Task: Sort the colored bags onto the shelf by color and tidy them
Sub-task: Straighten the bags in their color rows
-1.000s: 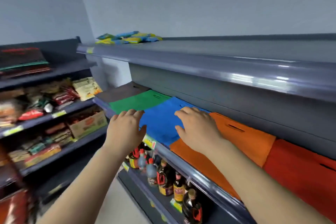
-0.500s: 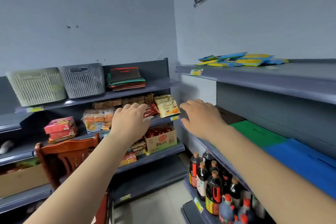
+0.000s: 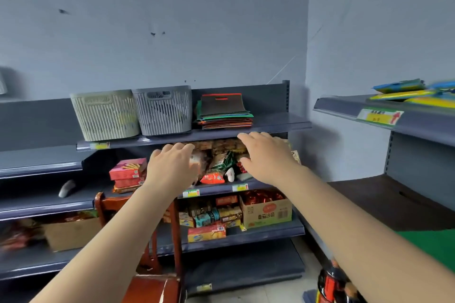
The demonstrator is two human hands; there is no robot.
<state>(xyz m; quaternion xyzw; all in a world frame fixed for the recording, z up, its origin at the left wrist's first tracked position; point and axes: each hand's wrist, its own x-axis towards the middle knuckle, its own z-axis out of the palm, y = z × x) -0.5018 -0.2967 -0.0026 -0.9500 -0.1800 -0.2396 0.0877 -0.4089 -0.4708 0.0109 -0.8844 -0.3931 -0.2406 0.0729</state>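
Head view. I have both hands raised toward the far shelving, palms down, fingers extended and holding nothing: left hand [image 3: 172,167] and right hand [image 3: 267,157] hang in front of the snack tier, touching no item that I can make out. The mixed stack of colored bags [image 3: 224,112] lies flat on the top shelf [image 3: 270,125], beside the grey basket [image 3: 163,109] and well above my fingertips (presumably my target, since its colors are unsorted). A green bag [image 3: 433,243] already lies on the right-hand shelf [image 3: 384,194], where I judge sorted bags belong. A wooden chair [image 3: 147,241] stands between me and the shelving.
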